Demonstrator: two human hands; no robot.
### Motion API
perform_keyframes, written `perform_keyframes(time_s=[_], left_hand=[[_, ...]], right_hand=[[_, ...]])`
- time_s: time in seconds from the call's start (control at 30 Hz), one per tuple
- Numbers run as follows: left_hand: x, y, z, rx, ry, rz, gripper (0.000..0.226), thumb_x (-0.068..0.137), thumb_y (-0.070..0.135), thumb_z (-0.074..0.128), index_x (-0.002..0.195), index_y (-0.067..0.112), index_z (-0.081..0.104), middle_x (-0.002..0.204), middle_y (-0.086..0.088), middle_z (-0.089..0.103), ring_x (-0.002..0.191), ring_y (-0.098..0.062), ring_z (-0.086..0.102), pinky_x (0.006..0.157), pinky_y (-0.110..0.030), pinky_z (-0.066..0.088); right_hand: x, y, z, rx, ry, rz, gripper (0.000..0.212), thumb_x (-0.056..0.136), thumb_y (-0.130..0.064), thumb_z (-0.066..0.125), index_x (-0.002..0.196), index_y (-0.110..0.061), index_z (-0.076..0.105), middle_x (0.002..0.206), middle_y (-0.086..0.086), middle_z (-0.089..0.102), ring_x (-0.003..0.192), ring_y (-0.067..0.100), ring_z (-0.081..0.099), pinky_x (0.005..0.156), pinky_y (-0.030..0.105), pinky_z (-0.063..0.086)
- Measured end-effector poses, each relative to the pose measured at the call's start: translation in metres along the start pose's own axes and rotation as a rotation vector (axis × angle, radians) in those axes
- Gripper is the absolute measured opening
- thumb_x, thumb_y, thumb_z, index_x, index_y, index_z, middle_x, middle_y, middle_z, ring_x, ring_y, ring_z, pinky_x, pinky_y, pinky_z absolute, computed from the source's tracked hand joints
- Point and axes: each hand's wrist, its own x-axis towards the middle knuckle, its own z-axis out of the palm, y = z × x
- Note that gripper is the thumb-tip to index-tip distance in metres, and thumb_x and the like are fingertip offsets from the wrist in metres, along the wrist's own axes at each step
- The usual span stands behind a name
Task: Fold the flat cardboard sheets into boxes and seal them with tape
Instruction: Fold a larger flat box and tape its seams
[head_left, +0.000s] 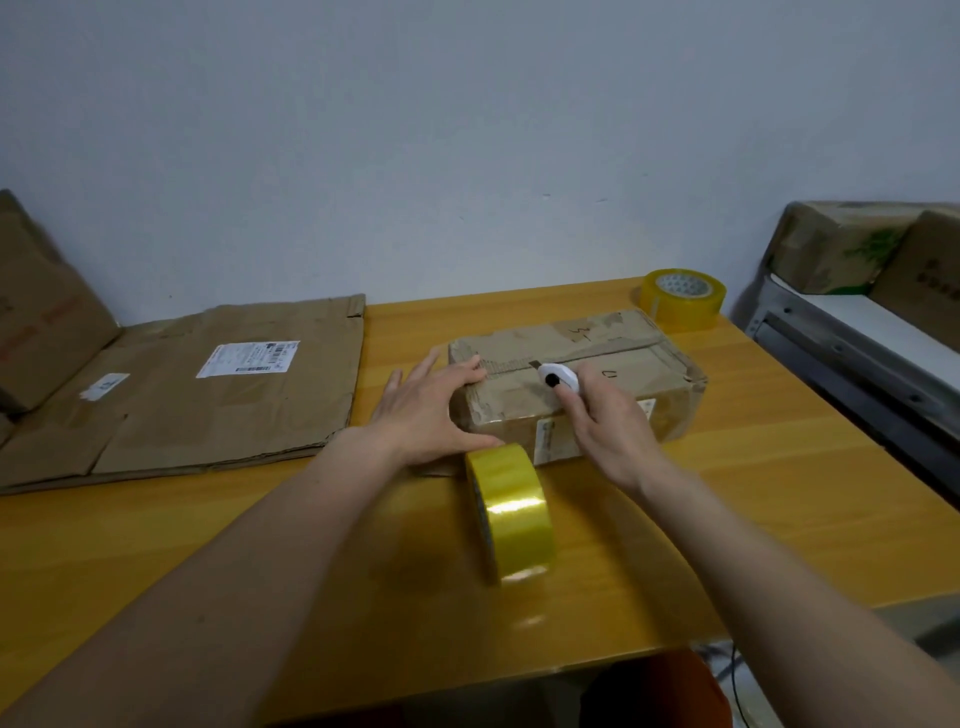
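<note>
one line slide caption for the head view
Left hand steadies a folded box while the right hand runs a white cutter along its top seam.

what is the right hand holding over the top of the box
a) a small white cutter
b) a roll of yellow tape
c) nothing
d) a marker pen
a: the right hand grips a small white cutter, its blade at the top seam of the box; both tape rolls sit on the table.

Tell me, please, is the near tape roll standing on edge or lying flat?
On edge: the near roll rests on its yellow band on the table, its core facing sideways.
</note>
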Motion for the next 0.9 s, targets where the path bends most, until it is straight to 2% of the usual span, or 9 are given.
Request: perform_keyframes(time_s=[0.1,0.17,0.27,0.37,0.47,0.57,0.63,0.8,0.9], left_hand=[[-0.001,0.01,0.006,-0.065,0.021,-0.099,0.1,0.065,0.066,0.072,0.148,0.045,0.021,0.161,0.011,0.006,0.148,-0.023,0.0,0.118,-0.056,0.011],[-0.008,0.018,0.01,-0.328,0.04,-0.253,0.115,0.061,0.054,0.082,0.15,0.043,0.01,0.162,0.003,0.002,0.148,-0.027,0.004,0.117,-0.052,0.018],[-0.025,0.023,0.011,-0.752,0.074,-0.464,0.133,0.055,0.036,0.092,0.154,0.03,0.003,0.158,-0.006,0.019,0.143,-0.027,0.025,0.113,-0.044,0.03],[-0.046,0.029,0.018,-1.164,0.122,-0.626,0.11,0.058,0.023,0.092,0.148,0.014,0.028,0.137,-0.011,0.053,0.117,-0.026,0.058,0.097,-0.042,0.051],[-0.06,0.04,0.03,-1.426,0.085,-0.737,0.06,0.075,0.015,0.081,0.127,0.001,0.054,0.115,-0.017,0.067,0.104,-0.028,0.066,0.096,-0.041,0.052],[-0.063,0.045,0.031,-1.488,0.078,-0.752,0.012,0.084,0.008,0.068,0.095,0.004,0.065,0.11,-0.021,0.068,0.104,-0.031,0.064,0.099,-0.042,0.048],[-0.062,0.046,0.028,-1.471,0.077,-0.732,0.005,0.085,0.005,0.062,0.089,0.007,0.063,0.103,-0.02,0.067,0.097,-0.031,0.063,0.094,-0.04,0.048],[-0.061,0.046,0.028,-1.465,0.098,-0.695,0.013,0.084,-0.001,0.055,0.091,0.008,0.06,0.096,-0.016,0.061,0.085,-0.026,0.058,0.077,-0.036,0.047],[-0.06,0.041,0.03,-1.493,0.117,-0.696,0.048,0.084,-0.001,0.06,0.129,0.009,0.05,0.112,-0.015,0.065,0.097,-0.024,0.064,0.09,-0.039,0.054]], right_hand=[[0.0,-0.012,-0.001,0.157,-0.007,0.017,0.024,0.099,-0.033,0.046,0.095,-0.011,0.056,0.085,0.008,0.058,0.078,0.026,0.052,0.065,0.041,0.04],[-0.004,-0.025,0.0,0.301,0.009,-0.029,0.024,0.096,-0.032,0.052,0.093,-0.011,0.063,0.083,0.009,0.063,0.078,0.029,0.057,0.067,0.045,0.046],[-0.011,-0.037,0.009,0.379,0.006,-0.085,0.013,0.092,-0.022,0.061,0.093,-0.015,0.072,0.08,0.006,0.069,0.078,0.027,0.062,0.068,0.043,0.049],[-0.013,-0.036,0.014,0.426,0.02,-0.072,0.009,0.089,-0.016,0.065,0.094,-0.019,0.071,0.084,0.003,0.07,0.079,0.023,0.064,0.07,0.04,0.05],[-0.013,-0.034,0.014,0.437,0.012,-0.017,0.006,0.088,-0.022,0.066,0.094,-0.021,0.064,0.088,0.002,0.067,0.081,0.02,0.063,0.069,0.036,0.051],[-0.016,-0.034,0.01,0.357,0.0,-0.057,0.01,0.086,-0.019,0.069,0.085,-0.025,0.061,0.083,-0.005,0.065,0.077,0.011,0.062,0.065,0.027,0.051],[-0.021,-0.034,0.004,0.281,-0.038,-0.107,0.015,0.084,-0.016,0.071,0.085,-0.03,0.065,0.082,-0.01,0.066,0.077,0.003,0.062,0.067,0.019,0.049],[-0.031,-0.031,-0.001,-0.034,-0.079,-0.197,0.027,0.09,-0.02,0.064,0.116,-0.024,0.067,0.102,-0.008,0.069,0.09,0.004,0.058,0.07,0.013,0.039],[-0.03,-0.034,0.003,-0.181,-0.065,-0.279,0.029,0.092,-0.018,0.06,0.121,-0.019,0.064,0.103,0.0,0.065,0.095,0.014,0.057,0.073,0.022,0.036]])
